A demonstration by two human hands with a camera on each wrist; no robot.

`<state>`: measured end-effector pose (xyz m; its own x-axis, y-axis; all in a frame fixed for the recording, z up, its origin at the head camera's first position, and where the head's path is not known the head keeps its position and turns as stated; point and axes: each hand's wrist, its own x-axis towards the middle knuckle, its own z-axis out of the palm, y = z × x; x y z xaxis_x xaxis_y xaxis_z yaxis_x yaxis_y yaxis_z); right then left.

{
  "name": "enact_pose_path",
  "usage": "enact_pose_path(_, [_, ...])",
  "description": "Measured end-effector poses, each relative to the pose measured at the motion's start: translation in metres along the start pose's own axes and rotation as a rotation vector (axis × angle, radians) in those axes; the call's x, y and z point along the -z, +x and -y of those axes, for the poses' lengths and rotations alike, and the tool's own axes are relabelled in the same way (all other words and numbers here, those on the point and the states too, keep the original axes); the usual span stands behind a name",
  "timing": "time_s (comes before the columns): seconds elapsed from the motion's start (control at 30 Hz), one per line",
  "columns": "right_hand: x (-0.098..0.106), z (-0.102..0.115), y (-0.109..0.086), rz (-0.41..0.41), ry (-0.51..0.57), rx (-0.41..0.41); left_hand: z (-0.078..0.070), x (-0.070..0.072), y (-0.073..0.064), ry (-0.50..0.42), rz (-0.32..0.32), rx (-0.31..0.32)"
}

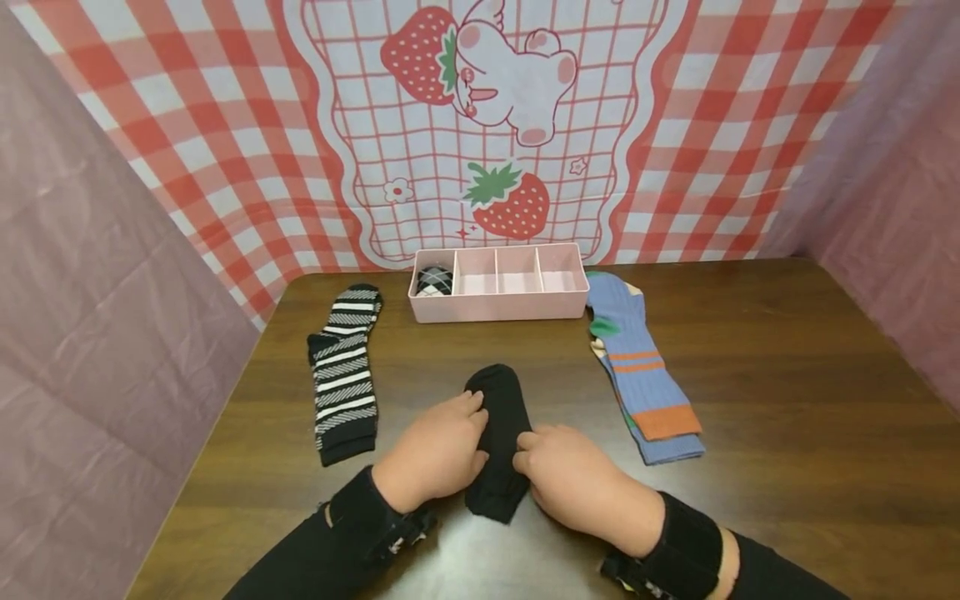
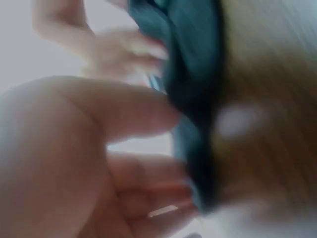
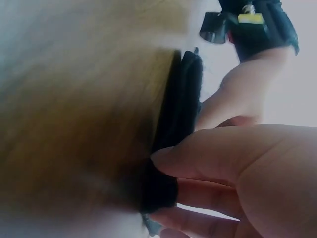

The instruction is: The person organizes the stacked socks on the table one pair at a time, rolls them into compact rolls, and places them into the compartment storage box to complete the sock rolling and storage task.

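A black sock (image 1: 501, 417), folded flat with its rounded end away from me, lies on the table between my hands. My left hand (image 1: 438, 450) rests on its left edge, fingers and thumb spread apart and touching the fabric; the blurred left wrist view shows thumb and fingers (image 2: 148, 171) against the dark cloth. At the opposite edge, my right hand (image 1: 577, 475) pinches the sock lower down. The right wrist view shows the right thumb (image 3: 198, 153) at the lower side of the fabric, with other fingers across it.
A pink box (image 1: 498, 310) with several compartments stands at the back; its leftmost one holds a rolled argyle sock (image 1: 434, 282). Striped black-and-white socks (image 1: 347, 375) lie at left. Blue socks with orange bands (image 1: 637, 358) lie at right. A checked cloth (image 1: 480, 133) hangs behind the table.
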<state>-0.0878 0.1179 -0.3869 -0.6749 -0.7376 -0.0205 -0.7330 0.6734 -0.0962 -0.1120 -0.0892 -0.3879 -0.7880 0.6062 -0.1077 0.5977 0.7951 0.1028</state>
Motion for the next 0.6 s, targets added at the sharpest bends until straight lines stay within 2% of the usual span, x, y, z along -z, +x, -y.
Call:
enact_pose_path(0.1, [-0.002, -0.002, 0.0, -0.041, 0.032, 0.007, -0.011, 0.004, -0.009, 0.015, -0.085, 0.005])
enact_pose_path(0.17, [-0.002, -0.003, 0.001, -0.055, 0.067, 0.009, -0.018, 0.007, -0.014, -0.027, -0.122, 0.019])
enact_pose_path(0.23, [-0.002, -0.004, 0.002, -0.055, 0.105, 0.006, -0.024, 0.009, -0.019, -0.078, -0.128, 0.03])
enact_pose_path(0.33, [-0.001, -0.006, 0.002, -0.039, 0.166, -0.007, -0.032, 0.012, -0.025, -0.133, -0.099, 0.041])
enact_pose_path(0.6, [-0.003, -0.01, -0.001, -0.034, 0.269, -0.045, -0.043, 0.013, -0.024, -0.107, 0.027, 0.011])
